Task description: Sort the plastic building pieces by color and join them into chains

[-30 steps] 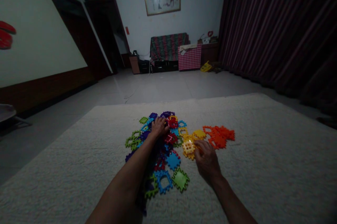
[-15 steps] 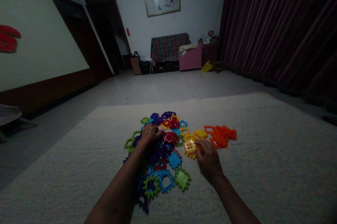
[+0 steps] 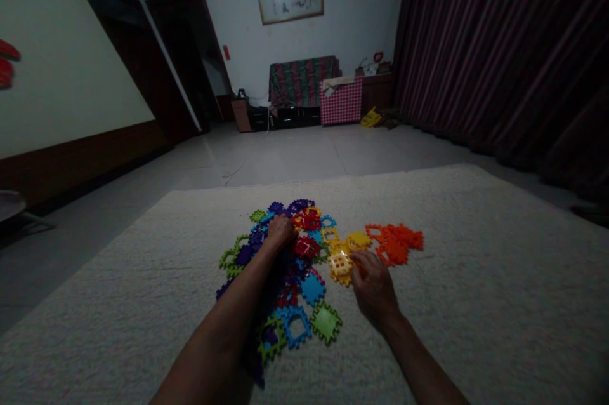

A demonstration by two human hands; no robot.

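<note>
Saw left hand (image 3: 281, 230) lowered, part-curled, onto a heap of notch-edged plastic tiles (image 3: 307, 247), mostly purple, red, blue and green; could not see fingertips, nor tell any grip. Lost part of the heap behind left forearm (image 3: 223, 335). Found right hand (image 3: 375, 284) loosely curled at the right edge of a windowed yellow tile (image 3: 339, 265) (glossy, with glare); could not tell pinching from mere touching. Logged overlapping orange tiles (image 3: 397, 245) just beyond, too merged to count. Noted solid green tile (image 3: 326, 321) flat on cream blanket (image 3: 476, 303), near the heap.
</note>
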